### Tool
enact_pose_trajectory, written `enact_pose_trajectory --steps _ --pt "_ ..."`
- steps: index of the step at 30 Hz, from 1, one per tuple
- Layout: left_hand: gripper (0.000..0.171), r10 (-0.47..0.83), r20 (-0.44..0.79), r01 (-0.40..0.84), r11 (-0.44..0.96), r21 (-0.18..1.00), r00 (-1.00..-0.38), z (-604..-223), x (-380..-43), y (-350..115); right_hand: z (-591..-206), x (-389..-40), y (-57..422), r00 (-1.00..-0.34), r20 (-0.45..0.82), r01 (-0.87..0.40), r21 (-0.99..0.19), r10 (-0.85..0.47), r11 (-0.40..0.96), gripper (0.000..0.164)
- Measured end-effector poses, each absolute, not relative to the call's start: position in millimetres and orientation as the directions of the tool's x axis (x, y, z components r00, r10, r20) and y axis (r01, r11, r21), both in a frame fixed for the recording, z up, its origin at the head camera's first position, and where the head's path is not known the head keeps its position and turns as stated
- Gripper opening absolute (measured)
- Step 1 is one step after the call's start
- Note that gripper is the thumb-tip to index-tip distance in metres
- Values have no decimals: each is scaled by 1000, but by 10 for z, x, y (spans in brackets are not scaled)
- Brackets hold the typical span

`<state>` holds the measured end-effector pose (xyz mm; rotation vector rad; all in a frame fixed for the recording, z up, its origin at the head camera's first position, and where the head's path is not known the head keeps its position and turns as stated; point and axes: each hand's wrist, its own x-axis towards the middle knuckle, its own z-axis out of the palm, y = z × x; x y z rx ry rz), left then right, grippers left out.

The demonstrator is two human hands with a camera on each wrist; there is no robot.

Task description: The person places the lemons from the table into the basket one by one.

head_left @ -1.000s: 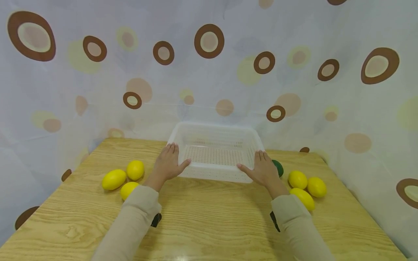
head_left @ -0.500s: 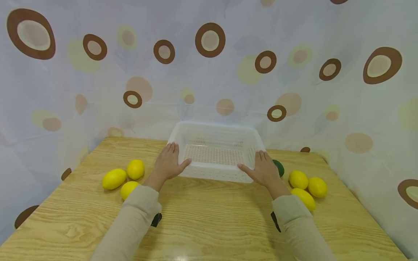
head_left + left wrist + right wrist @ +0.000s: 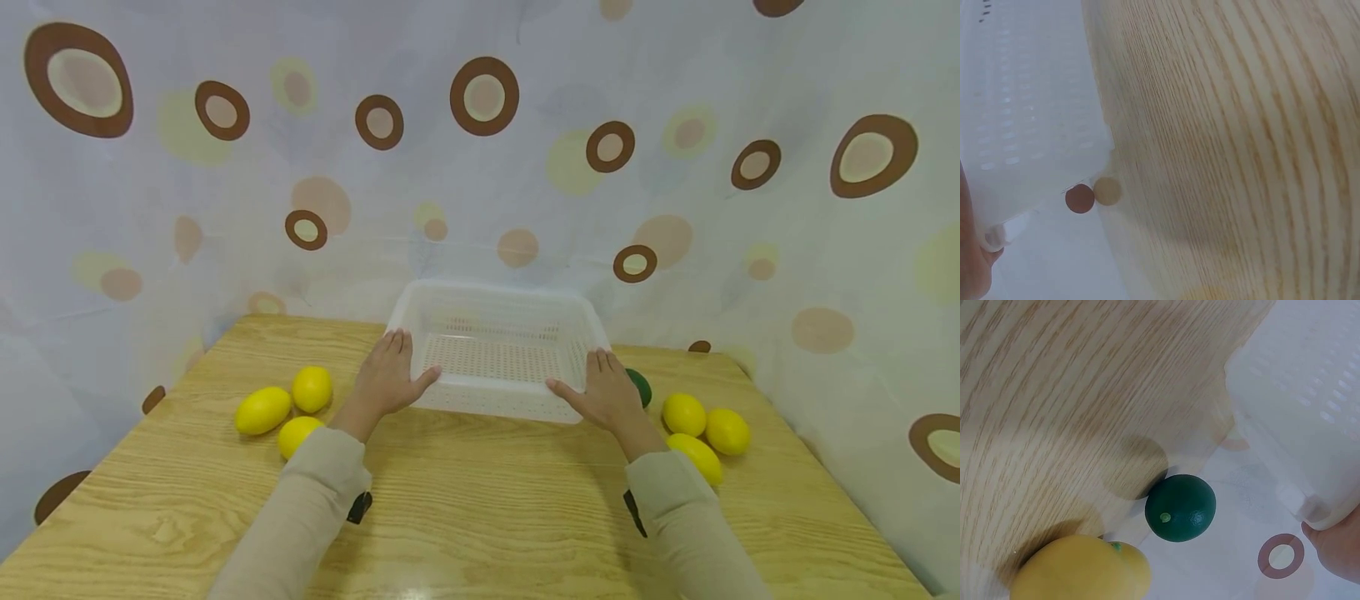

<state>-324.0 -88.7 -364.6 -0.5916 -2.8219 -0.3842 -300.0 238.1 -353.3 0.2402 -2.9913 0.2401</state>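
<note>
"Head view, centre: how does the main object look?"

"White basket (image 3: 495, 402), oblong and translucent, with rounded corners and a smooth rim. Small perforations run in rows across its floor and through its walls. It is near the far edge of the worktop (image 3: 480, 508), mouth upward; whether its base touches the wood cannot be told."

"And the hands upon it?"

"Left grip (image 3: 386, 377): closed over the near left corner, fingers across the end rim, thumb along the near rim. Right grip (image 3: 603, 390): the mirror arrangement at the near right corner. Both wrist views show a digit against the rim; exact finger curl is partly hidden."

"What lies around them?"

"Beside the right grip, a dark green fruit (image 3: 1180, 508), glossy, with a pale stem spot. Farther right, three yellow fruits (image 3: 726, 431) in a close group. Left of the left grip, three more yellow fruits (image 3: 262, 410), one partly covered by a beige sleeve (image 3: 288, 517)."

"Outermost?"

"A pale cloth (image 3: 480, 192), printed with brown rings and faint peach and yellow spots, behind the worktop and at both sides."
</note>
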Motion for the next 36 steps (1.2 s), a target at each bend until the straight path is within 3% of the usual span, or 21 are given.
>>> enact_pose_trajectory --steps 14,36 --pt "83 350 262 396 906 151 -899 -3673 -3235 -852 -3559 -2969 2399 -977 156 -171 -148 -148 974 97" --pt "83 340 272 393 904 169 -900 -3651 -3154 -851 -3543 -2920 2400 -973 165 -185 -151 -159 971 98"
